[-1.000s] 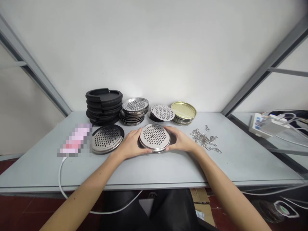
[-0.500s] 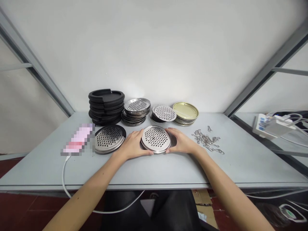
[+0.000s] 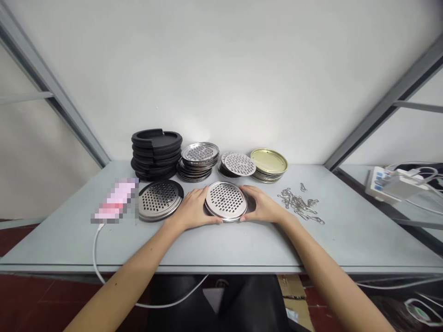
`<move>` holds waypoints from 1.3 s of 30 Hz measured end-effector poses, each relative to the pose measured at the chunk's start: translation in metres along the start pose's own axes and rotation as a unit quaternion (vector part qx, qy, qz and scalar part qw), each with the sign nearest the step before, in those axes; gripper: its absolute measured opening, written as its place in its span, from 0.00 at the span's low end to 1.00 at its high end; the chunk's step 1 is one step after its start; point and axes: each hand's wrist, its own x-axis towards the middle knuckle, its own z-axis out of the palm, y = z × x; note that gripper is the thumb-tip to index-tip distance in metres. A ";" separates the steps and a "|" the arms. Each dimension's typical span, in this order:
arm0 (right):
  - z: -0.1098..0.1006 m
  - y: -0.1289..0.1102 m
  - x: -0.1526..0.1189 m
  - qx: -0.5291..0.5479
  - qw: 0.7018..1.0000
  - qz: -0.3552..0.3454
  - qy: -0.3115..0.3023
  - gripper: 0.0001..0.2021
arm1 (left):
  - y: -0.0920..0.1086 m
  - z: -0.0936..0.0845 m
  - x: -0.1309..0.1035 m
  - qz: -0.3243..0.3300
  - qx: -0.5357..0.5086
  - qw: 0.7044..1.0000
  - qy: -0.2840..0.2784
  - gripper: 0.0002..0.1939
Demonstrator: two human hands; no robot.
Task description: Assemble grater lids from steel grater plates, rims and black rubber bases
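Observation:
My left hand (image 3: 195, 208) and my right hand (image 3: 261, 205) grip a round, silver perforated metal case (image 3: 226, 200) from its two sides. It lies flat on the table in front of me. Fingers curve around the far part of its rim and the thumbs press at the near edge. Left of my left hand is a similar perforated metal case (image 3: 157, 203), with a black ring piece (image 3: 177, 188) along its far right side. To the right of my right hand lies a loose pile of small metal clips or hooks (image 3: 299, 203).
Along the wall stand a stack of black rings (image 3: 155, 159), stacked grater-like discs (image 3: 199, 159), more perforated discs (image 3: 239, 163) and gold-coloured round trays (image 3: 269, 160). A blurred-out phone (image 3: 116, 200) with a white cable (image 3: 94, 251) lies at left. A power strip (image 3: 375, 184) sits at right.
The whole view has shifted slightly, so everything sits a little further right. Both hands keep the same hold on the metal case.

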 end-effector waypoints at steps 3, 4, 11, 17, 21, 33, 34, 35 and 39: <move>-0.001 -0.001 0.000 -0.003 1.000 0.001 -0.001 0.53 | 0.000 0.000 0.000 0.003 -0.002 1.000 -0.001 0.57; -0.001 -0.001 0.000 -0.003 1.000 0.001 -0.003 0.52 | 0.000 -0.001 0.000 0.003 -0.001 1.000 -0.003 0.57; -0.002 -0.002 0.000 0.004 1.000 0.002 -0.001 0.52 | -0.002 0.002 0.000 0.000 -0.012 1.000 -0.008 0.58; -0.005 -0.005 0.000 0.021 1.000 -0.003 0.003 0.52 | -0.004 0.005 0.000 -0.005 -0.017 1.000 -0.009 0.60; -0.006 -0.006 0.000 0.025 1.000 -0.003 0.005 0.52 | -0.004 0.005 0.000 -0.011 -0.006 1.000 -0.018 0.61; -0.004 -0.003 0.000 0.008 1.000 -0.002 0.002 0.52 | -0.002 0.004 0.000 0.004 -0.028 1.000 -0.007 0.57; -0.005 -0.004 0.000 0.009 1.000 -0.005 0.003 0.51 | -0.002 0.003 0.000 0.004 -0.035 0.999 -0.009 0.57; -0.006 -0.005 0.000 0.010 1.000 -0.009 0.005 0.51 | -0.001 0.002 0.000 0.003 -0.043 0.999 -0.012 0.57; -0.007 -0.008 0.001 0.006 1.000 -0.010 0.006 0.51 | 0.001 -0.001 -0.001 -0.002 -0.060 0.998 -0.015 0.56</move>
